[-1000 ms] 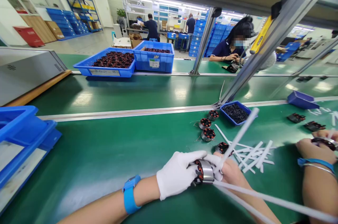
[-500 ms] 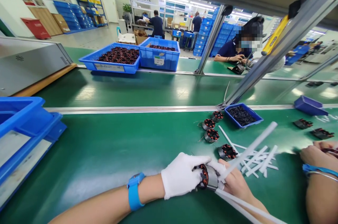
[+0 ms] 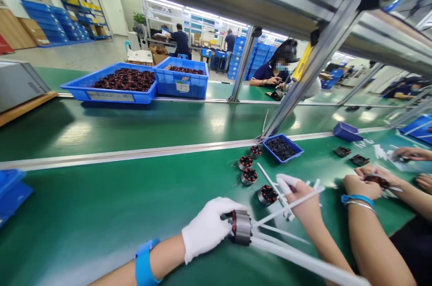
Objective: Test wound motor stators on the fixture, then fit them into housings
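Note:
My left hand, in a white glove, grips a motor stator by its side above the green bench. Copper windings show at the stator's left end. Several long white strips stick out of its right end; one slants up across my right hand. That hand has white covers on its fingertips and hovers at a pile of white strips, fingers stretched out and partly blurred. Just behind the pile sits another stator, with more stators standing to its left.
A small blue tray holds black pieces near the metal post. Blue bins of wound parts stand across the bench. At right, a co-worker's hands hold a stator, close to my right arm. Blue trays lie at far left.
My right hand has left the stator and moved right and up to the strip pile. My left hand keeps hold of the stator. The view has turned to the right.

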Demonstrator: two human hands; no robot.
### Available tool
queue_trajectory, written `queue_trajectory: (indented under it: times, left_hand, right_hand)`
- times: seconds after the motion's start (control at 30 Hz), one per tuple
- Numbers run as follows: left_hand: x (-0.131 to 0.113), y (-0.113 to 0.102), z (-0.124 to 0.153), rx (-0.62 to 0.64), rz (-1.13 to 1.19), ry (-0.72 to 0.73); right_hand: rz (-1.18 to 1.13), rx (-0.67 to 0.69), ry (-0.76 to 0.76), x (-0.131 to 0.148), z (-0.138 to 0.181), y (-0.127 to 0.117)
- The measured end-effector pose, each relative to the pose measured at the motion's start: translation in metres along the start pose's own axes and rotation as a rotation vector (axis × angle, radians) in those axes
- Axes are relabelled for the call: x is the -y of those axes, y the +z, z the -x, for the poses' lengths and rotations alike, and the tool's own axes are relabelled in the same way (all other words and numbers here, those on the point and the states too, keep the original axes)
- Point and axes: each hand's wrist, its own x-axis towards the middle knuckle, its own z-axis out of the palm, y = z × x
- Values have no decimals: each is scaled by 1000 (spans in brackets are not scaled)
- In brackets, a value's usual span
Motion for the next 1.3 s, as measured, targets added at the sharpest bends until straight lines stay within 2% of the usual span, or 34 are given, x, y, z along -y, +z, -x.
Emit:
queue_trajectory:
  times: [0.03, 0.1, 0.2, 0.3, 0.4, 0.5, 0.6, 0.77, 0.9, 1.07, 1.2, 1.3]
  left_hand:
    - [1, -2, -2, -1, -34, -3]
    - [1, -7, -4, -3, -56, -23]
    - [0, -17, -5, 7, 37, -53]
    - [-3, -26, -6, 5, 179, -39]
    - [-6, -32, -6, -67, 315, 11]
    - [-12, -34, -4, -118, 434, 23]
    - [-20, -33, -2, -117, 464, -7]
    - [-32, -34, -2, -59, 343, -125]
    - [-34, -33, -4, -59, 395, -170]
    - [-27, -29, -8, -28, 631, -288]
    - [-19, -28, -9, 49, 775, -322]
    - [-15, -27, -8, 62, 870, -318]
  right_hand:
    - [90, 10, 86, -9, -13, 3]
    - [220, 124, 145, -22, -38, 14]
    - [229, 265, 180, -33, -57, 30]
    - [125, 218, 228, -37, -51, 28]
    - [-78, 112, 229, -30, -30, 10]
    - [-209, 75, 176, -9, -9, -9]
    - [-271, 70, 36, 18, 1, -18]
    - [-411, 165, -148, 49, 5, -18]
    - [-554, 242, -265, 61, 3, -17]
    - [-683, 329, -219, 74, 0, -19]
    - [-600, 338, -212, 76, -1, -16]
    - [-592, 395, -224, 73, -4, -9]
